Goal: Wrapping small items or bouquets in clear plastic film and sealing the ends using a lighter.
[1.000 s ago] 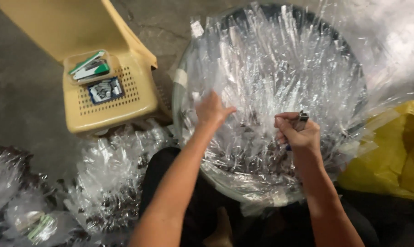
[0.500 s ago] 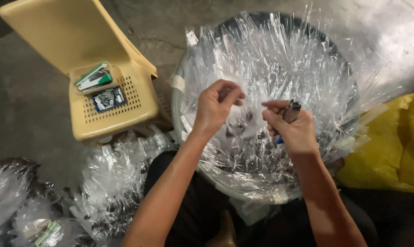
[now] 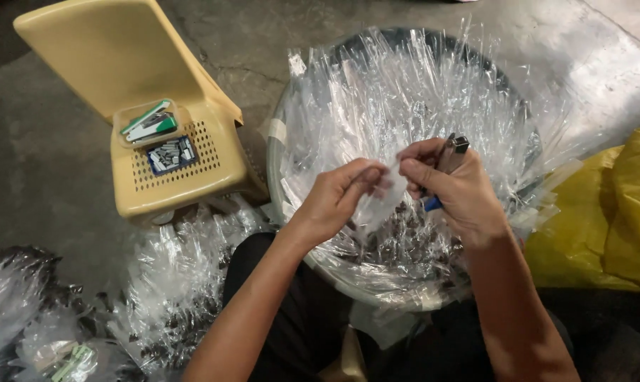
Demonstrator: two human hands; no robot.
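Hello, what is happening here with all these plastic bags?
A person sits over a big round basin full of small clear plastic packets. The left hand and the right hand pinch one clear packet between them above the basin. The right hand also holds a small stapler. On the floor beside the person lie piles of filled packets. A yellow plastic chair carries another stapler and a box of staples.

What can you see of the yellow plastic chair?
The yellow plastic chair is small and moulded in pale yellow, with a smooth backrest and a perforated seat. It stands upright on the concrete floor, left of the basin. On its seat sit a clear tray with a green stapler and a box of staples. Neither hand touches it.
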